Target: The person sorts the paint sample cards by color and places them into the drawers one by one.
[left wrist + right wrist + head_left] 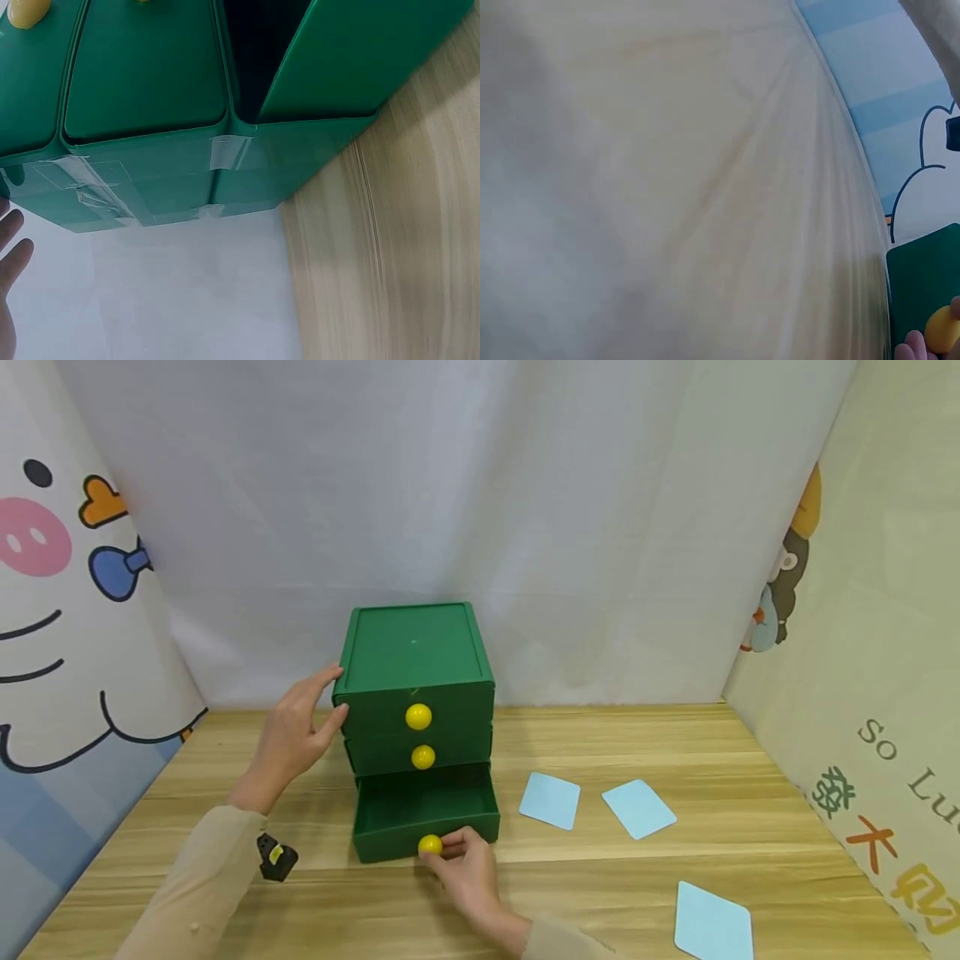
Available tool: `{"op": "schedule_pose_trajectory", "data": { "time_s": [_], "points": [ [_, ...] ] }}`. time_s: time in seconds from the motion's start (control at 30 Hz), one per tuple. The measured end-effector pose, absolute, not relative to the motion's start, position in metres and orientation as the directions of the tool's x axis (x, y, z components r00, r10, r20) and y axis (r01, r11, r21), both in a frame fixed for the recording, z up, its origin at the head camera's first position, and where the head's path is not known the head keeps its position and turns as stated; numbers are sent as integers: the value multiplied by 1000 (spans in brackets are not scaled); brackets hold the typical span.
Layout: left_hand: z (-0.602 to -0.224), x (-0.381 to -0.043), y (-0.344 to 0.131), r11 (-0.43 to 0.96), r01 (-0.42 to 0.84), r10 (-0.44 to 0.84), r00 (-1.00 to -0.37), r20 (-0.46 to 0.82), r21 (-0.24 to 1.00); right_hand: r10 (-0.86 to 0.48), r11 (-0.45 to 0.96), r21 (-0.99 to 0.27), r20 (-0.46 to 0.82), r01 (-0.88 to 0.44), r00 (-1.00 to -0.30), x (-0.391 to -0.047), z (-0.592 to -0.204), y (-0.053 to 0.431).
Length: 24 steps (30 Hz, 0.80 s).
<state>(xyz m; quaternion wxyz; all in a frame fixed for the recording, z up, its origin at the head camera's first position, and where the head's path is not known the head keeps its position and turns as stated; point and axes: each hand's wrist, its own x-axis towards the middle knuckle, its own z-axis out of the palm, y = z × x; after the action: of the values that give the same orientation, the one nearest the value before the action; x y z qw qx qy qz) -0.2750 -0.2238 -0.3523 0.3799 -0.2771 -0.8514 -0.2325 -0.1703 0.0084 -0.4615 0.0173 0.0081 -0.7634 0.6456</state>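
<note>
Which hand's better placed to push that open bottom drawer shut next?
Probably the right hand: it pinches the yellow knob of the bottom drawer, while the left hand is higher up at the side of the cabinet.

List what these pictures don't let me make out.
Insides of top drawer and middle drawer: head view, hidden, both being closed.
Nearest blue card, lower part: head view, bottom edge.
Wall lettering, remainder: head view, right edge.
Right fingers, partly: right wrist view, right and bottom edges.

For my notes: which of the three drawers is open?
The bottom drawer, pulled out, its yellow knob in the right hand; the top drawer and middle drawer are closed.
</note>
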Motion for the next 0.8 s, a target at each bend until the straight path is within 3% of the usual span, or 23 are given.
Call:
{"op": "schedule_pose_trajectory", "data": {
  "time_s": [0.8],
  "points": [
    [-352, -274, -223, 734, 650, 286, -557, 780, 195, -83, 155, -988, -24, 11, -996, -138, -465, 21]
  ]
}}
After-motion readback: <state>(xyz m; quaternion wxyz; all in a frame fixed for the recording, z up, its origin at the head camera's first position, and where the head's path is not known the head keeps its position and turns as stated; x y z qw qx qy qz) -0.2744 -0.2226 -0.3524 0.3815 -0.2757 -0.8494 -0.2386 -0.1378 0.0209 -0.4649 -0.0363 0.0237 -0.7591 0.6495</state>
